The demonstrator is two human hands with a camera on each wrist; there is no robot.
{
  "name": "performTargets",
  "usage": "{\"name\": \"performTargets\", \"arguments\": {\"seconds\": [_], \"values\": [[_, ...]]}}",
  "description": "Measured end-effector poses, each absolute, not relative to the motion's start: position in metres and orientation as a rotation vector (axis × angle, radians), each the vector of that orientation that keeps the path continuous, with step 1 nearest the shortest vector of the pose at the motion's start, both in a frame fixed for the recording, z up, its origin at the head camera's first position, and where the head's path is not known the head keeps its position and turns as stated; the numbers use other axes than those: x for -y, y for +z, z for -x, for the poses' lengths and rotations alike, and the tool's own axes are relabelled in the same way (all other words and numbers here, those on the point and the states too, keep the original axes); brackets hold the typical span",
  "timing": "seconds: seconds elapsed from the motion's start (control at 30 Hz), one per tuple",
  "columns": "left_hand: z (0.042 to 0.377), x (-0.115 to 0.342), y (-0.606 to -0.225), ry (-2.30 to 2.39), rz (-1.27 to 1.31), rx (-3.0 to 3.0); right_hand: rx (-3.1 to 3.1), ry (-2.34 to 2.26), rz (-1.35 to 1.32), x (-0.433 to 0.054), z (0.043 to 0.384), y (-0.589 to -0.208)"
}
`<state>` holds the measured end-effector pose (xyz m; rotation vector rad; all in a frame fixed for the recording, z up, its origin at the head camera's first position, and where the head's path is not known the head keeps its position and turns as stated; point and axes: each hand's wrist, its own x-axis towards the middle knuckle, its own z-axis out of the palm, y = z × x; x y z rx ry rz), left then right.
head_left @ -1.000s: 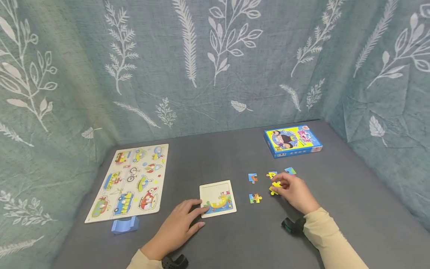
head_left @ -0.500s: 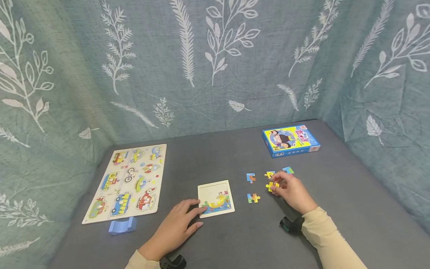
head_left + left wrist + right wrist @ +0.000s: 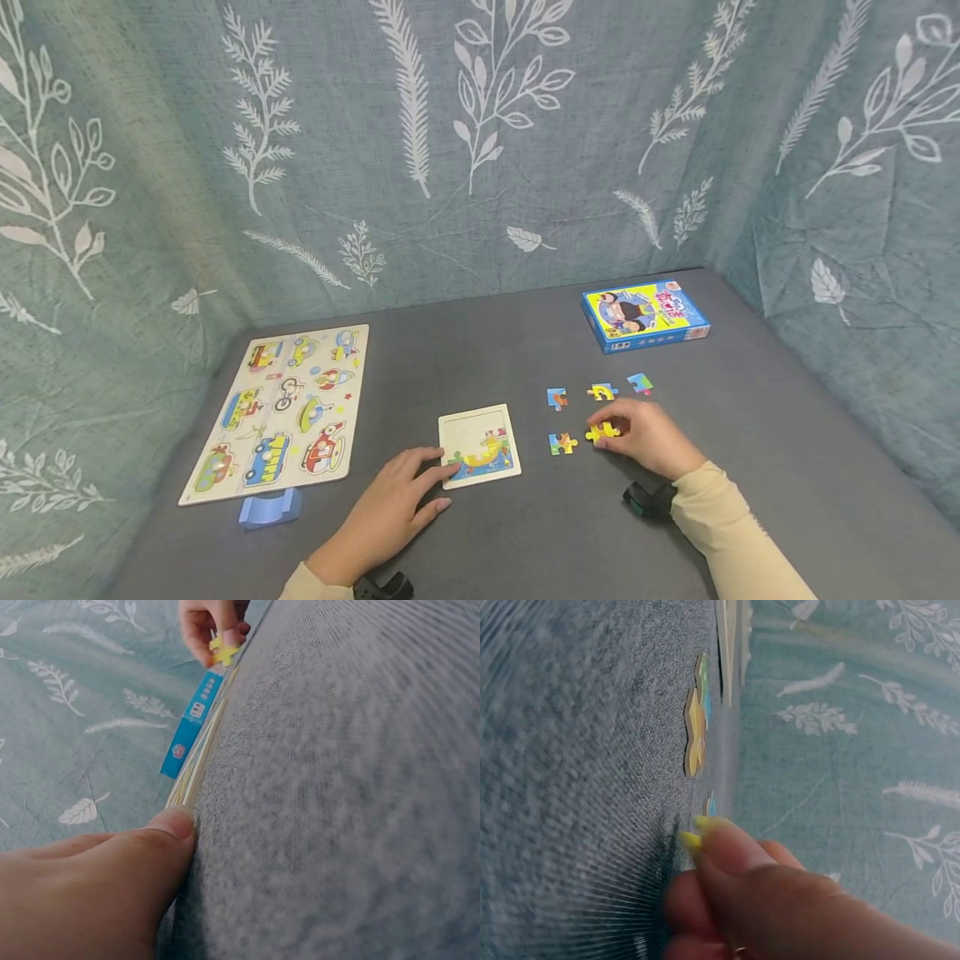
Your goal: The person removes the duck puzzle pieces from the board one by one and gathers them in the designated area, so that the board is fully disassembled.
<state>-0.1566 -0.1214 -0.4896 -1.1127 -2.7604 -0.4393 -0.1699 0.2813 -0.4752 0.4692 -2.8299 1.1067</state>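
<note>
In the head view, a yellow jigsaw piece (image 3: 601,432) is pinched between the thumb and forefinger of my right hand (image 3: 654,440). The same piece (image 3: 223,652) shows in the left wrist view, raised over the dark cloth. My left hand (image 3: 393,508) rests with relaxed fingers on the left edge of a small wooden puzzle tray (image 3: 467,429). Fitted pieces fill the tray's lower part and right side, with bare wood at the upper left. Loose pieces lie around the right hand: an orange-and-blue one (image 3: 557,398), a yellow-and-blue one (image 3: 602,391), a green-and-blue one (image 3: 640,383) and a multicoloured one (image 3: 562,443).
A large wooden vehicle puzzle board (image 3: 283,417) lies at the left, with a light-blue curved block (image 3: 270,508) at its near edge. A blue-and-yellow box (image 3: 643,317) sits at the back right. Leaf-patterned curtain (image 3: 450,208) surrounds the table.
My right hand has turned the yellow piece and moved it slightly nearer to me. The left hand has stayed on the tray. The head view has shifted slightly.
</note>
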Motion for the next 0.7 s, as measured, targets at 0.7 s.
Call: {"name": "performTargets", "arguments": {"seconds": [0.7], "values": [[0.1574, 0.1214, -0.4921, -0.434, 1.129, 2.717, 2.765, 0.684, -0.592, -0.2854, 0.1726, -0.4824]]}}
